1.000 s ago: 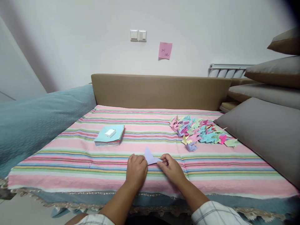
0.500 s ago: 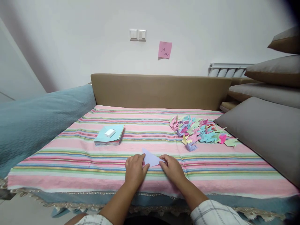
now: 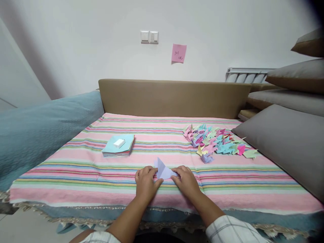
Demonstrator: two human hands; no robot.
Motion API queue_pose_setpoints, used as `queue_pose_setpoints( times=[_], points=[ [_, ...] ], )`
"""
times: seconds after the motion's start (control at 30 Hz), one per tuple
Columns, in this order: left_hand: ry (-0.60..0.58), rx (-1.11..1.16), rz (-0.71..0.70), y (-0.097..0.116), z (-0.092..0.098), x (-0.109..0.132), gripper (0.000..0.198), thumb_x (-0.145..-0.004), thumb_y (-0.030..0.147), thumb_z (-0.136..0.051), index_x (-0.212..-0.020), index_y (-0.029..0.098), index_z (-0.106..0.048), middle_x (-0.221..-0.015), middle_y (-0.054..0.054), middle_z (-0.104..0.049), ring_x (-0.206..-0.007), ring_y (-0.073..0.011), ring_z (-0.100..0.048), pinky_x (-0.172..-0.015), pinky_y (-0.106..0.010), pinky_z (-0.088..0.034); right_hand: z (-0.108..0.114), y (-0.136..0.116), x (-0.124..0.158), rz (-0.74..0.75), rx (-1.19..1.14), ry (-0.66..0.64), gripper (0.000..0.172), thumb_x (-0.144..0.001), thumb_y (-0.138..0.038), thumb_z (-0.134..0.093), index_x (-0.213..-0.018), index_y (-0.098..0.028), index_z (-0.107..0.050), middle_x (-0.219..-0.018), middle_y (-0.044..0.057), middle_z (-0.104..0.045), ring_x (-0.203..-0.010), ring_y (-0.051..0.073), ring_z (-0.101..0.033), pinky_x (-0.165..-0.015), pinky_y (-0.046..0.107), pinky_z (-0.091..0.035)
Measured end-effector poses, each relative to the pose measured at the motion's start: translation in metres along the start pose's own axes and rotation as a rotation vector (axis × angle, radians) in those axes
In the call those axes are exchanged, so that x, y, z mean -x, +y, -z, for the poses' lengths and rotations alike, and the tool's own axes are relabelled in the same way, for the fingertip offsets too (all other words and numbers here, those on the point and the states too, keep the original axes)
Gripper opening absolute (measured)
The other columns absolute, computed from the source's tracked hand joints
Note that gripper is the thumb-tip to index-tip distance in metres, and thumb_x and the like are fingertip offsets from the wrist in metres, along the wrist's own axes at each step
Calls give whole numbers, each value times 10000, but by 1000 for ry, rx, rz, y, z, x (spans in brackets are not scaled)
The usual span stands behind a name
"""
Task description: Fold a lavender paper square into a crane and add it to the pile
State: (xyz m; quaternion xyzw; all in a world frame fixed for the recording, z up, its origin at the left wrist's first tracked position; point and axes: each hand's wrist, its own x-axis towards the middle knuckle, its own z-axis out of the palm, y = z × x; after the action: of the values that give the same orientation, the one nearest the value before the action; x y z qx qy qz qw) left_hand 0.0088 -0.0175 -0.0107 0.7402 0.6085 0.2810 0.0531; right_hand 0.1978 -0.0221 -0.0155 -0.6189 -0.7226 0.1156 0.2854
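Observation:
A lavender sheet of paper (image 3: 163,171), partly folded with one flap standing up, lies on the striped cloth (image 3: 76,162) near its front edge. My left hand (image 3: 146,184) presses on the paper's left side with curled fingers. My right hand (image 3: 186,180) pinches the paper's right corner. Both hands rest on the cloth.
A stack of coloured paper squares (image 3: 118,146) with a small white object (image 3: 118,143) on top sits at the left. A heap of several folded paper cranes (image 3: 215,141) lies at the right, beside grey cushions (image 3: 283,141). A blue blanket (image 3: 37,128) borders the left side.
The paper lay flatter half a second ago; now a flap stands up again. Both hands shifted slightly but stay on the paper.

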Motion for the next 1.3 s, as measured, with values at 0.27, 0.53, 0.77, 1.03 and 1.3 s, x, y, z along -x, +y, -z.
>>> queue_pose_setpoints(
  times=[0.27, 0.53, 0.77, 1.03, 1.3],
  points=[
    [-48, 77, -108, 7, 5, 4, 70, -693, 234, -674, -691, 233, -603, -820, 18, -620, -894, -208, -531, -984, -487, -207, -2, 3, -1, 11, -46, 19, 265, -779, -231, -602, -1038, -214, -650, -971, 67, -616, -954, 223, -521, -849, 321, -396],
    [-90, 105, -83, 6, 4, 4, 193, -703, 235, -650, -853, 219, -529, -781, 19, -628, -822, -200, -568, -954, -453, -256, 0, 1, -1, 26, -80, 32, 220, -764, -203, -604, -976, -202, -661, -942, 70, -619, -920, 221, -531, -835, 321, -411],
    [-109, 197, -42, 5, 1, 2, 267, -716, 165, -607, -965, 225, -531, -814, 30, -662, -819, -180, -578, -907, -409, -269, -1, 2, -1, 17, -42, 40, 220, -774, -226, -588, -983, -200, -655, -901, 62, -621, -885, 215, -537, -799, 311, -408],
    [-110, 132, -227, 6, -1, 6, 165, -729, 118, -526, -784, 234, -631, -781, -2, -662, -829, -193, -566, -859, -393, -307, -4, 2, -1, 27, -102, 38, 270, -803, -201, -504, -1040, -189, -633, -800, 33, -665, -803, 195, -574, -769, 308, -420],
    [-115, 107, -409, 8, 2, 14, 264, -731, 127, -508, -886, 269, -666, -887, -18, -677, -889, -204, -578, -1010, -499, -224, 5, 7, -3, -12, -292, -9, 322, -818, -204, -388, -996, -189, -656, -1010, 49, -677, -966, 191, -589, -875, 328, -429]
  ],
)
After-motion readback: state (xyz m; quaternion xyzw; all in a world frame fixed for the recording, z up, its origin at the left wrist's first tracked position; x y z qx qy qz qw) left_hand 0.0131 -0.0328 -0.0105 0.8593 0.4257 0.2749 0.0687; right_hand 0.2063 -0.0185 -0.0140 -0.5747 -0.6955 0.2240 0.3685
